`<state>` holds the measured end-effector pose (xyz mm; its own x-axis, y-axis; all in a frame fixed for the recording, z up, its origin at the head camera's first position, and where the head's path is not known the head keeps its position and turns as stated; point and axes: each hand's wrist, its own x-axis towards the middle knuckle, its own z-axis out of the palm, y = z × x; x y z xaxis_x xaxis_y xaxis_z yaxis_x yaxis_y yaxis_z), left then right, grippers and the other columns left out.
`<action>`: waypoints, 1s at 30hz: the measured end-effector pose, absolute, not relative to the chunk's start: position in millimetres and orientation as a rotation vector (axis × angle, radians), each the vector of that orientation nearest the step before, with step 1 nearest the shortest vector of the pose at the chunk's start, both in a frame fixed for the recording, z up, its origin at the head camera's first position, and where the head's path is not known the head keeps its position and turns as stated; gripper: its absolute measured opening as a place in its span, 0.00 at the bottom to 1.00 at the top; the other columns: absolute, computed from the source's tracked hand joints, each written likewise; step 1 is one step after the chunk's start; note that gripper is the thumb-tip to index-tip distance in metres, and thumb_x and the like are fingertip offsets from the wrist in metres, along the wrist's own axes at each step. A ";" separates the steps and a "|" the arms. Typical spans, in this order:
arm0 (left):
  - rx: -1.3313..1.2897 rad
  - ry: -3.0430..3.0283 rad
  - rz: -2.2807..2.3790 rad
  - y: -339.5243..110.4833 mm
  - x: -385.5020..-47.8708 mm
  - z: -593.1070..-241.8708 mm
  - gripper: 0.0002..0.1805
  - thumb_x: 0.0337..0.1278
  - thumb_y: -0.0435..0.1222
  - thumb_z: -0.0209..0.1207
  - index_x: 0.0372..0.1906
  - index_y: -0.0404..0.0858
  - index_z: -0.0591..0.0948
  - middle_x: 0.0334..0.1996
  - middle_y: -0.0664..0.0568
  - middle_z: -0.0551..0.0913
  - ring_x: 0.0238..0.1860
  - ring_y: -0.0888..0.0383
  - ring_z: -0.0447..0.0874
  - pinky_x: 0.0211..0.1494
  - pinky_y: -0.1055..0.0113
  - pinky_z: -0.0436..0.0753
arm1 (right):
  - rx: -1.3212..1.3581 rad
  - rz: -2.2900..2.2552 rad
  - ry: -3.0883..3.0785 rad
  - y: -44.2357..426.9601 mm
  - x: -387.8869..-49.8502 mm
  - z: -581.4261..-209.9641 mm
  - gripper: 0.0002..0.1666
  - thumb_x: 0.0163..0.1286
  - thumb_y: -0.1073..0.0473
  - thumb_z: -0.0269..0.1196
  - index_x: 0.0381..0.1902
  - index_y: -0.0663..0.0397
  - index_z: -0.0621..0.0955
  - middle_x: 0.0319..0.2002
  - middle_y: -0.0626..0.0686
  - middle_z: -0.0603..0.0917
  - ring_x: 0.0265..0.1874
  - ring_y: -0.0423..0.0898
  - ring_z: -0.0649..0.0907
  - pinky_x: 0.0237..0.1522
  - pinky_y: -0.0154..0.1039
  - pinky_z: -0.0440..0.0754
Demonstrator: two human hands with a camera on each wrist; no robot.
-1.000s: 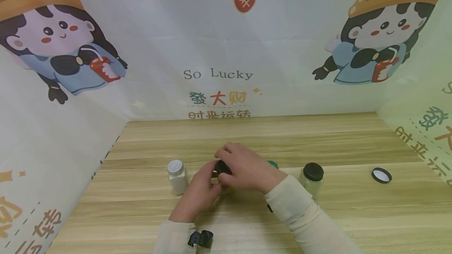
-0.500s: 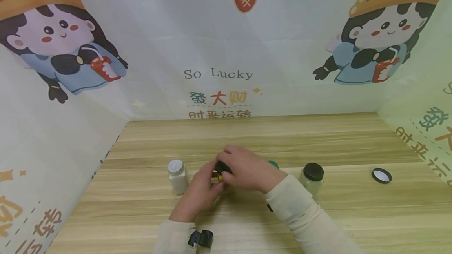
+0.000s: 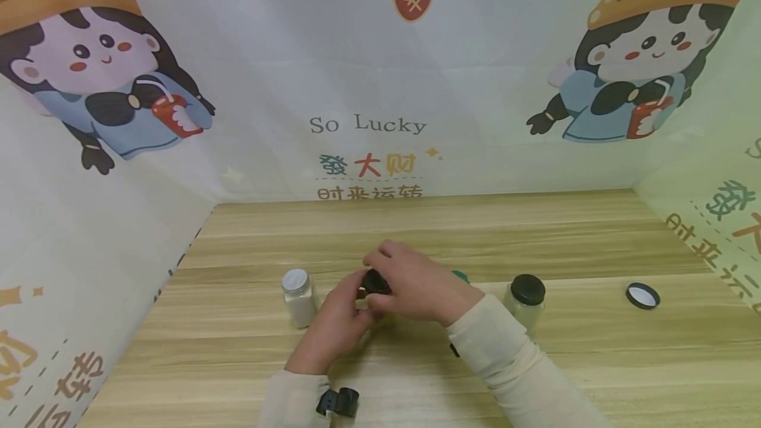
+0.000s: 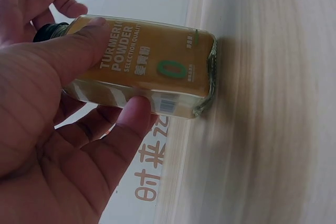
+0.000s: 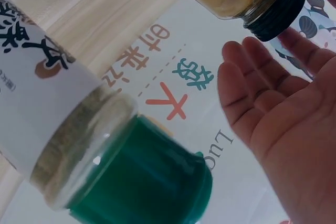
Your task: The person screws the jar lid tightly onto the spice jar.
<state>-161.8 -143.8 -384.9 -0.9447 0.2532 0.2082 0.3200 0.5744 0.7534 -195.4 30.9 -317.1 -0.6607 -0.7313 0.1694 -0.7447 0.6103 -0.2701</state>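
Observation:
A squarish glass jar of turmeric powder (image 4: 142, 61) lies in my left hand (image 3: 339, 319), thumb across its label and fingers beneath. Its black lid (image 3: 376, 281) faces up between both hands in the head view. My right hand (image 3: 416, 283) reaches over from the right, index finger and thumb at the lid's edge. In the right wrist view the lid is on the jar's neck, and the other fingers (image 5: 252, 72) of my right hand stand loosely off it. In the left wrist view the jar's base is close to the wooden table, but I cannot tell whether they touch.
Left of my hands stands a white-topped jar of pale powder (image 3: 299, 299). A green-capped bottle (image 5: 142, 177) is partly behind my right arm. Farther right are a black-lidded jar (image 3: 526, 292) and a loose black lid (image 3: 642, 296). Printed cloth (image 3: 475, 84) walls the wooden table (image 3: 535, 230).
My right fingers and thumb have shifted around the black lid. A yellow patch of the jar showed below it half a second ago and is now covered. My left hand stays in place.

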 end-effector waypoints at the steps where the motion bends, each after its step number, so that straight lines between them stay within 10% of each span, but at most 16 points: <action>1: -0.499 -2.718 -1.328 -143.9 -161.6 -384.8 0.22 0.63 0.31 0.64 0.60 0.37 0.75 0.57 0.44 0.77 0.55 0.45 0.79 0.48 0.60 0.84 | 1.296 0.496 -2.758 31.0 -195.4 -317.2 0.23 0.64 0.54 0.64 0.56 0.54 0.79 0.48 0.51 0.77 0.42 0.44 0.77 0.45 0.38 0.79; 10: -0.481 -2.742 -1.301 -142.9 -162.4 -384.5 0.25 0.62 0.31 0.65 0.63 0.37 0.73 0.55 0.46 0.78 0.54 0.50 0.79 0.47 0.63 0.84 | 1.369 0.449 -2.727 29.3 -193.4 -316.9 0.21 0.62 0.65 0.59 0.54 0.51 0.82 0.47 0.48 0.79 0.45 0.44 0.78 0.50 0.40 0.78; 23: -0.508 -2.721 -1.303 -142.4 -162.6 -385.1 0.23 0.62 0.32 0.65 0.61 0.38 0.75 0.56 0.45 0.79 0.54 0.48 0.80 0.49 0.59 0.84 | 1.249 0.434 -2.786 30.0 -192.8 -318.7 0.11 0.72 0.53 0.62 0.46 0.52 0.80 0.36 0.46 0.74 0.32 0.42 0.74 0.36 0.37 0.76; 30: -0.492 -2.723 -1.321 -142.6 -161.6 -384.2 0.23 0.63 0.31 0.64 0.62 0.37 0.74 0.57 0.43 0.78 0.54 0.46 0.80 0.48 0.61 0.85 | 1.268 0.424 -2.758 30.1 -191.9 -319.3 0.20 0.67 0.55 0.63 0.55 0.53 0.79 0.50 0.51 0.78 0.46 0.46 0.77 0.48 0.41 0.79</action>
<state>-161.6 -142.6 -384.2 -0.9457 0.2524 0.2050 0.3172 0.5776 0.7522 -191.9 30.1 -319.3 -0.6552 -0.7328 0.1835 -0.7541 0.6200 -0.2167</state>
